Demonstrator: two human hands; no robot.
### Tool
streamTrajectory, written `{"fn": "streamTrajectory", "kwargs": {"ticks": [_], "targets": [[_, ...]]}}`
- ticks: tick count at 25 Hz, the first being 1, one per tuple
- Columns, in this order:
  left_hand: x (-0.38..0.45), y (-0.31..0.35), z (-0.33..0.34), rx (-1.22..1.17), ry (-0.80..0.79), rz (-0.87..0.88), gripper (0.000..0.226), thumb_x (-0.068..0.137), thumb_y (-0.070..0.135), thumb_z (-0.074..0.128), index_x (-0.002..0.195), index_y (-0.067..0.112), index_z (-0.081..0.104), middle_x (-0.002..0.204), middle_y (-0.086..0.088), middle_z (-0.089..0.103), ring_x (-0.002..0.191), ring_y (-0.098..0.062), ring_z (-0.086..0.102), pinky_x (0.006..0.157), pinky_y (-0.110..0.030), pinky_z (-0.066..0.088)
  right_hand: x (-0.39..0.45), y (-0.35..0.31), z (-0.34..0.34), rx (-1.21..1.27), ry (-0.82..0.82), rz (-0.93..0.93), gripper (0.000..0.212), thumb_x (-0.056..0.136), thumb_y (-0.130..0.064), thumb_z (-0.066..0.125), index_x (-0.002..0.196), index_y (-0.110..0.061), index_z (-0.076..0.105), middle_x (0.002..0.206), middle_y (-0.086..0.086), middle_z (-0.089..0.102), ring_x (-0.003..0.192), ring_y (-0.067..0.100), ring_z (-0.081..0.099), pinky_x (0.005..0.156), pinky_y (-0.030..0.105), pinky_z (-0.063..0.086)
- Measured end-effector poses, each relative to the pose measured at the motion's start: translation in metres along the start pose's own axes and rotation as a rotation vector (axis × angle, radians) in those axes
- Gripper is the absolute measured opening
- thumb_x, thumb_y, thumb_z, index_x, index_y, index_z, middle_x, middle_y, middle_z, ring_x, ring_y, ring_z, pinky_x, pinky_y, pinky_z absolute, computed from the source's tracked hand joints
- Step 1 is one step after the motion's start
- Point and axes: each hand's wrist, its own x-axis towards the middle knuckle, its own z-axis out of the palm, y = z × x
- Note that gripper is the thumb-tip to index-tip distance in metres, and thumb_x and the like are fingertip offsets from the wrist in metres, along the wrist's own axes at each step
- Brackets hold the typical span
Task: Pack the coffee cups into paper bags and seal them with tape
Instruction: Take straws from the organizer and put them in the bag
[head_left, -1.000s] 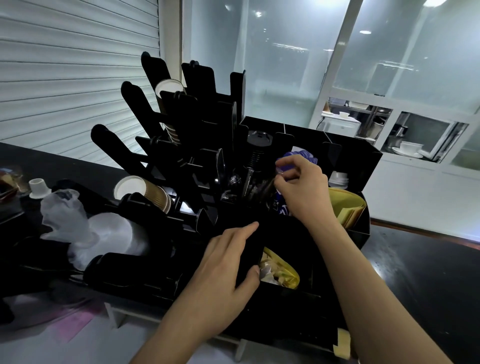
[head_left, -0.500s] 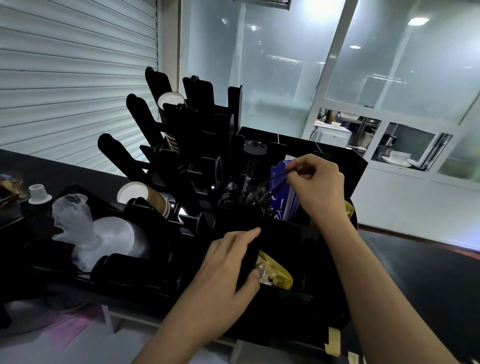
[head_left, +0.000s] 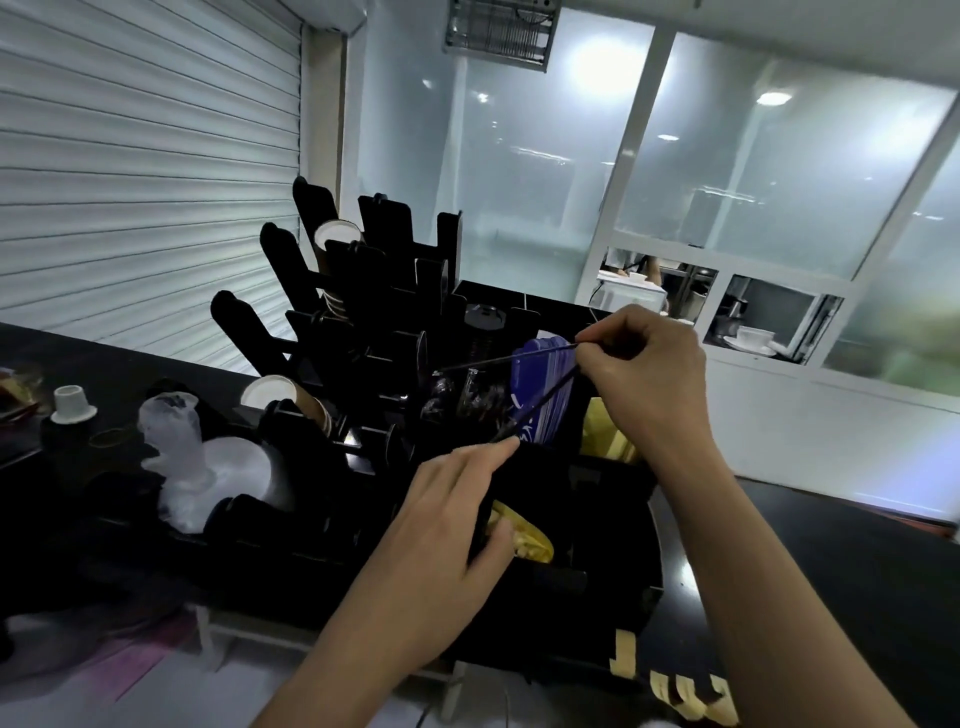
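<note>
The black organiser (head_left: 597, 551) fills the tabletop (head_left: 857, 571), with paper coffee cups (head_left: 291, 402) lying in its rack slots, none packed yet. The left hand (head_left: 447, 519) keeps steadying a divider, fingers curled over it. The right hand (head_left: 644, 374) has risen since a second ago, fingers pinching two thin black stirrers (head_left: 540, 387) drawn from beside the blue packets (head_left: 540, 364). Bagging likely hasn't begun.

One head-worn wide-angle view looks forward and down, close over a black organizer (head_left: 597, 525) at frame centre, with windows (head_left: 727, 171) filling the upper right.
</note>
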Motion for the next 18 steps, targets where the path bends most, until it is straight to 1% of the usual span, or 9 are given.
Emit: {"fn": "streamTrajectory", "kwargs": {"ticks": [3,5,7,9,11,13,15,17,18], "targets": [[-0.002,0.007,-0.003,0.162,0.114,0.041,0.064,0.099,0.042,0.047,0.156,0.036,0.02,0.158,0.022,0.021,0.149,-0.002,0.01,0.119,-0.024,0.02,-0.019,-0.015,-0.013,-0.038,-0.109,-0.014,0.016,0.078,-0.012,0.071,0.073,-0.026,0.073,0.07,-0.007,0.072,0.071,0.011,0.07,0.073,0.033,0.06],[-0.005,0.009,-0.004,0.288,0.188,0.034,0.072,0.096,0.049,0.048,0.158,0.03,0.017,0.162,0.013,0.019,0.152,-0.011,0.007,0.121,-0.032,0.017,-0.033,-0.024,-0.021,-0.032,-0.182,-0.026,0.016,0.078,-0.01,0.071,0.074,-0.025,0.073,0.069,-0.002,0.072,0.071,0.015,0.072,0.075,0.041,0.061],[-0.01,0.01,-0.004,0.337,0.2,0.008,0.078,0.094,0.054,0.048,0.159,0.028,0.013,0.16,0.01,0.026,0.152,-0.016,0.011,0.121,-0.038,0.021,-0.047,-0.031,-0.026,0.002,-0.233,-0.021,0.019,0.079,-0.006,0.07,0.075,-0.024,0.073,0.068,-0.001,0.073,0.067,0.012,0.073,0.076,0.043,0.062],[-0.018,0.012,-0.004,0.303,0.183,-0.016,0.078,0.093,0.055,0.047,0.158,0.028,0.014,0.148,0.012,0.038,0.144,-0.014,0.024,0.117,-0.036,0.026,-0.061,-0.035,-0.031,0.03,-0.266,-0.003,0.018,0.08,-0.005,0.069,0.077,-0.022,0.073,0.067,0.0,0.074,0.067,0.01,0.074,0.078,0.043,0.062],[-0.026,0.013,-0.004,0.288,0.17,-0.009,0.07,0.094,0.052,0.046,0.156,0.029,0.023,0.131,0.015,0.045,0.126,-0.009,0.035,0.109,-0.029,0.03,-0.072,-0.033,-0.033,0.04,-0.292,0.012,0.016,0.081,-0.007,0.069,0.078,-0.022,0.073,0.067,0.0,0.074,0.068,0.01,0.075,0.079,0.043,0.062],[-0.034,0.014,-0.004,0.246,0.144,-0.005,0.056,0.096,0.048,0.045,0.149,0.03,0.039,0.118,0.018,0.046,0.113,-0.006,0.038,0.102,-0.028,0.038,-0.083,-0.03,-0.034,0.061,-0.304,0.018,0.014,0.081,-0.005,0.069,0.079,-0.018,0.073,0.068,0.001,0.074,0.067,0.01,0.074,0.075,0.036,0.061],[-0.042,0.015,-0.004,0.187,0.112,-0.018,0.043,0.097,0.043,0.048,0.138,0.033,0.052,0.11,0.021,0.045,0.108,-0.005,0.04,0.096,-0.029,0.043,-0.096,-0.027,-0.035,0.085,-0.307,0.019,0.013,0.082,-0.001,0.069,0.08,-0.013,0.073,0.069,0.004,0.073,0.065,0.011,0.074,0.07,0.028,0.059],[-0.051,0.016,-0.005,0.165,0.106,-0.006,0.033,0.097,0.039,0.052,0.128,0.033,0.06,0.104,0.021,0.047,0.105,-0.004,0.041,0.092,-0.025,0.044,-0.108,-0.025,-0.036,0.109,-0.309,0.023,0.013,0.083,0.0,0.068,0.081,-0.011,0.073,0.07,0.007,0.073,0.065,0.012,0.074,0.068,0.025,0.06],[-0.055,0.017,-0.006,0.164,0.106,0.002,0.031,0.096,0.04,0.054,0.125,0.032,0.062,0.102,0.021,0.047,0.103,-0.004,0.042,0.09,-0.022,0.043,-0.113,-0.023,-0.037,0.125,-0.306,0.024,0.013,0.084,0.001,0.067,0.082,-0.01,0.073,0.071,0.007,0.073,0.066,0.012,0.074,0.068,0.024,0.06]]}}
